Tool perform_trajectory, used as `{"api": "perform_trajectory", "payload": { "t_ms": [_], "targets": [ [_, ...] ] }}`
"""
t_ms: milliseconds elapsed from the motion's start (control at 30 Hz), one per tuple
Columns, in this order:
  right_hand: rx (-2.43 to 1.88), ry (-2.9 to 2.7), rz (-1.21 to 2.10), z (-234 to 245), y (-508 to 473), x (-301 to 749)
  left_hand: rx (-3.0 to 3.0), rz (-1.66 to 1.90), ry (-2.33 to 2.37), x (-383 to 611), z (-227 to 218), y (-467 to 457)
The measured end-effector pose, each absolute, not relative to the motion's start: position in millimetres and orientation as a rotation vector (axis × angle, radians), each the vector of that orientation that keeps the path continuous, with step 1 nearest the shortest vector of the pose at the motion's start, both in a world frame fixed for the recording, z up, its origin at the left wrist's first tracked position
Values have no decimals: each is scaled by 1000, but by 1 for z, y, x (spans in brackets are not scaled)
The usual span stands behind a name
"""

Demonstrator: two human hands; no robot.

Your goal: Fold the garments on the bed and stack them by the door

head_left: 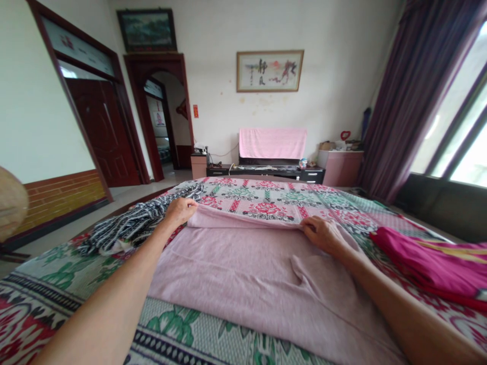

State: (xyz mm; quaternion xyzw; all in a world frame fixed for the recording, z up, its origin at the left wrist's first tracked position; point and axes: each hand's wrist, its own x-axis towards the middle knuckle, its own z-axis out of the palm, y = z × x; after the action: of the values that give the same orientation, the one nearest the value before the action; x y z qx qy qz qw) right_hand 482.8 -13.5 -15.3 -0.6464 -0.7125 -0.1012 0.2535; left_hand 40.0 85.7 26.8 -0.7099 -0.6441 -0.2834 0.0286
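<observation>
A pale pink knit garment (243, 268) lies spread over a flower-patterned bedspread (171, 324), with a few creases on its right side. My left hand (181, 210) pinches its far left corner. Toward the right, my right hand (317, 232) is closed on the same far edge. Between the two hands that edge is lifted a little and pulled fairly straight. Part of the garment runs beneath my right forearm and is hidden there.
A crumpled black-and-white patterned cloth (133, 223) lies left of my left hand. Folded magenta clothing (433, 261) sits at the right. Beyond the bed stand a low black cabinet (258, 173) and a screen covered by a pink towel (273, 143).
</observation>
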Motion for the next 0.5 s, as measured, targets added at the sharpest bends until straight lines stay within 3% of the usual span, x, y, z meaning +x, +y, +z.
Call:
{"api": "perform_trajectory", "payload": {
  "t_ms": [367,500],
  "targets": [
    [-1782,-1904,-201,-14,-15,484,-2776,-489,-2243,38,48,60],
    [-1832,-1964,-181,-11,-5,487,-2606,-406,-2273,45,45,69]
  ]
}}
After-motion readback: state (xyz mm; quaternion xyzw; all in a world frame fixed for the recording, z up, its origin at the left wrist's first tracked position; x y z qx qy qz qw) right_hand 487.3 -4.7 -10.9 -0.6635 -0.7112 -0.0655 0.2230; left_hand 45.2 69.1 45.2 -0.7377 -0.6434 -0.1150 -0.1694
